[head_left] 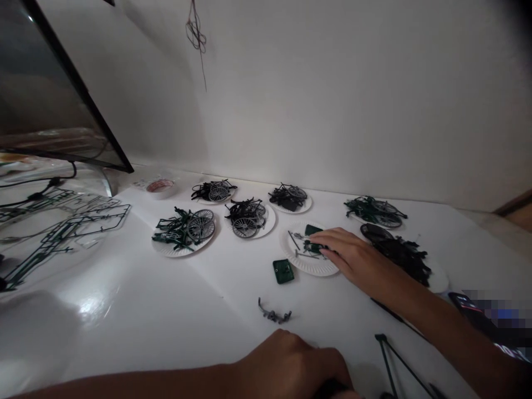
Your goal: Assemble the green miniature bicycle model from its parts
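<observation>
My right hand (344, 252) reaches over a white paper plate (322, 270), thumb and fingers closing on a small green plastic part (312, 247). Thin grey rods (293, 240) and a flat green piece (312, 229) share that plate. Close to the bottom edge, my left hand (295, 363) is curled with its back up. Its fingertips are out of sight, and something dark shows beneath them that I cannot make out. Ahead of it lies a grey jagged plastic piece (274, 313). A green square tray-like part (283, 271) rests left of the plate.
Several plates hold plastic model parts with spoked wheels (201, 224). Green part frames (62, 238) lie at the left, below a dark screen (50, 83). A roll of tape (160, 187) sits near the wall. A green V-shaped rod (388, 360) and a phone (477, 316) lie at right.
</observation>
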A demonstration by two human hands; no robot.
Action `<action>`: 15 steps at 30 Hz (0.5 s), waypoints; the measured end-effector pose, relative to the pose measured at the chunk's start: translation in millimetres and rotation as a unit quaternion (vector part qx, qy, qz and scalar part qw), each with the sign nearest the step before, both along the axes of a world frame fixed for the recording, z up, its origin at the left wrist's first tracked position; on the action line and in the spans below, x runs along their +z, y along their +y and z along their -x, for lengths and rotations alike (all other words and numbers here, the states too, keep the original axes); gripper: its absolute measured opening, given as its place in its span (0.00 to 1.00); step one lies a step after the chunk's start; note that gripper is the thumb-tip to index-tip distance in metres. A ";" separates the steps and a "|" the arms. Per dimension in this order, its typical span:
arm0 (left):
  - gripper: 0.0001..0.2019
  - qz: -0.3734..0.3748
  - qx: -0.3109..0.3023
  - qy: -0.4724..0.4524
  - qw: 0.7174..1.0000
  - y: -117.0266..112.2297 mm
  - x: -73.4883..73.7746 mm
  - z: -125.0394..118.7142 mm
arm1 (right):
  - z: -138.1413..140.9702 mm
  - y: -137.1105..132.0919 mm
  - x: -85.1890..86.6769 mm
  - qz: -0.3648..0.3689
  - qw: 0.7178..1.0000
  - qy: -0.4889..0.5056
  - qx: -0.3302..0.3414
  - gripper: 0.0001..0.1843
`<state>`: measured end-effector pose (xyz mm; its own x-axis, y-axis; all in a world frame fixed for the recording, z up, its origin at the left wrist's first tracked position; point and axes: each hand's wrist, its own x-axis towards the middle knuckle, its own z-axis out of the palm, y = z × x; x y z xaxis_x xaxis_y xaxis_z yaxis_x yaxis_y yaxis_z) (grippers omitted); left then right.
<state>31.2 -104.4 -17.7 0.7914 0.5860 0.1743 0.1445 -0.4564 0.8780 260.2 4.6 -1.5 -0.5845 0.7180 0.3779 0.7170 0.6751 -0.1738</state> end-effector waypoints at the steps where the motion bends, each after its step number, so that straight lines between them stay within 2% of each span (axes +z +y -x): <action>1: 0.13 -0.003 -0.001 -0.002 1.000 -0.2 -0.2 0.2 | 1.2 -0.4 -0.5 0.004 1.000 0.000 0.009 0.16; 7: 0.13 -0.021 -0.001 -0.002 1.000 -1.5 -0.5 1.1 | -4.5 4.2 -1.8 0.013 1.000 0.006 0.014 0.14; 11: 0.13 -0.016 -0.005 0.001 1.000 -0.6 2.4 1.6 | -8.5 4.4 3.7 0.010 1.000 0.020 0.005 0.13; 15: 0.13 -0.031 -0.010 0.002 0.999 -0.6 -1.4 1.4 | -6.3 -1.6 9.6 0.025 1.000 0.011 0.001 0.09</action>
<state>29.9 -104.9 -19.1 0.8034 0.5586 0.2062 0.1388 -0.5124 0.8475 266.4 3.0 8.2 -0.5776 0.7349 0.3553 0.7112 0.6667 -0.2228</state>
